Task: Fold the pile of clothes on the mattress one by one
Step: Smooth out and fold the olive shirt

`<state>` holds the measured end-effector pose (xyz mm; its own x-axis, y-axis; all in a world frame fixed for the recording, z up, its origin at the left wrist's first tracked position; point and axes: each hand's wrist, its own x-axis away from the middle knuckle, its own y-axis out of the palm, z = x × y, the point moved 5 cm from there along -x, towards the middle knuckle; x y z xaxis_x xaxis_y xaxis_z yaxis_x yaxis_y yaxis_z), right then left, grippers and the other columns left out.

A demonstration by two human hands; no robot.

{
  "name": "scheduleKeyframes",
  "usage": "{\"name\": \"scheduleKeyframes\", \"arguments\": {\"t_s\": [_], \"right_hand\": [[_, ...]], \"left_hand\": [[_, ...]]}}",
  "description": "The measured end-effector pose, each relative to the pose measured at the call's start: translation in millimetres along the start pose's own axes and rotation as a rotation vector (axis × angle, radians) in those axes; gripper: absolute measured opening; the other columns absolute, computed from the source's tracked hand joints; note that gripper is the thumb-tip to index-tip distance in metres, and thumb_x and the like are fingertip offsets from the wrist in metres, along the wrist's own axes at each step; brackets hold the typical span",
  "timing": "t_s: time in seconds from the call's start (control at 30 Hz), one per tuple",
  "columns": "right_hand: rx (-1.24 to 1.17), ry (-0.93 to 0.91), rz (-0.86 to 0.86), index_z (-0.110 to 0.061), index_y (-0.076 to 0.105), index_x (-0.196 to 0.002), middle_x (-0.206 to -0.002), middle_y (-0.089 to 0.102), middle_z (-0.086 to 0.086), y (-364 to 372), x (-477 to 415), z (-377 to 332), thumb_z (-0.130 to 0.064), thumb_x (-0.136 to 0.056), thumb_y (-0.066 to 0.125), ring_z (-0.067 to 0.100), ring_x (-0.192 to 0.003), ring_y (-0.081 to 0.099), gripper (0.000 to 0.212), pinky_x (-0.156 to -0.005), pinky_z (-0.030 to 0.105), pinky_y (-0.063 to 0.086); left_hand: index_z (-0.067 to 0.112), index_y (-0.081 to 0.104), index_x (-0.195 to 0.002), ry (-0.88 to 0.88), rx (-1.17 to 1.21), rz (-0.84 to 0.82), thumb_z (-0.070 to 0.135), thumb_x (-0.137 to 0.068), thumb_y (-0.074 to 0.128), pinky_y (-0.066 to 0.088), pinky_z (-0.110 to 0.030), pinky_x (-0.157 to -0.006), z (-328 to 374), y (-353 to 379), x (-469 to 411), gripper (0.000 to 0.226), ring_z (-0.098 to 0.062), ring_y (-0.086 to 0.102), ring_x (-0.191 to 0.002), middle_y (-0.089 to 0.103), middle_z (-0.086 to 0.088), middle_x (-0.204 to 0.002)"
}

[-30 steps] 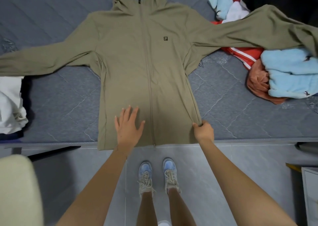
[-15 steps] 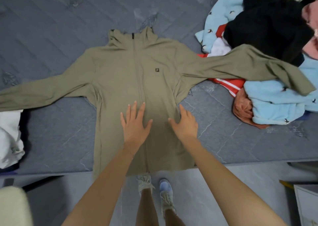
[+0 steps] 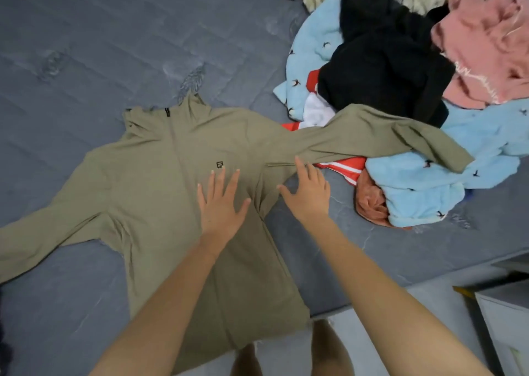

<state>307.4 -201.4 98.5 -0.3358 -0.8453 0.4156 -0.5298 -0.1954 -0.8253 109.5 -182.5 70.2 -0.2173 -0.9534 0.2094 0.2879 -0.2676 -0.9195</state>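
An olive zip jacket (image 3: 148,192) lies spread front-up on the grey mattress (image 3: 100,46), sleeves stretched out to both sides. Its right sleeve (image 3: 380,135) drapes over the pile of clothes (image 3: 400,89) at the right. My left hand (image 3: 220,203) presses flat on the jacket's chest just below the small logo, fingers straight and spread. My right hand (image 3: 307,192) lies flat with spread fingers at the jacket's right armpit, its fingertips touching the base of the right sleeve. Neither hand grips any cloth.
The pile holds a light blue fleece (image 3: 429,192), a black garment (image 3: 386,60), a pink garment (image 3: 486,46), a red-and-white striped piece (image 3: 349,169) and an orange one (image 3: 372,203). The mattress edge (image 3: 400,292) runs along the lower right, with a white cabinet (image 3: 506,327) beside it.
Both hands slid up the jacket from the hem area to the chest. The right hand let go of the hem edge and opened flat. The view tilted toward the pile.
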Motion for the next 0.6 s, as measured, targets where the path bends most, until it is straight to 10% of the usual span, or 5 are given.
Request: {"name": "scheduleKeyframes", "arguments": {"t_s": [0.6], "right_hand": [[0.229, 0.061, 0.098, -0.027, 0.011, -0.154, -0.162, 0.01, 0.003, -181.5, -143.2, 232.5, -0.042, -0.095, 0.054, 0.03, -0.149, 0.006, 0.075, -0.118, 0.049, 0.011]], "left_hand": [[0.028, 0.023, -0.153, 0.121, 0.133, -0.061, 0.042, -0.097, 0.051, -0.005, -0.043, -0.119, 280.8, 69.6, -121.5, 0.064, -0.021, 0.002, -0.15, 0.011, -0.003, -0.162]]}}
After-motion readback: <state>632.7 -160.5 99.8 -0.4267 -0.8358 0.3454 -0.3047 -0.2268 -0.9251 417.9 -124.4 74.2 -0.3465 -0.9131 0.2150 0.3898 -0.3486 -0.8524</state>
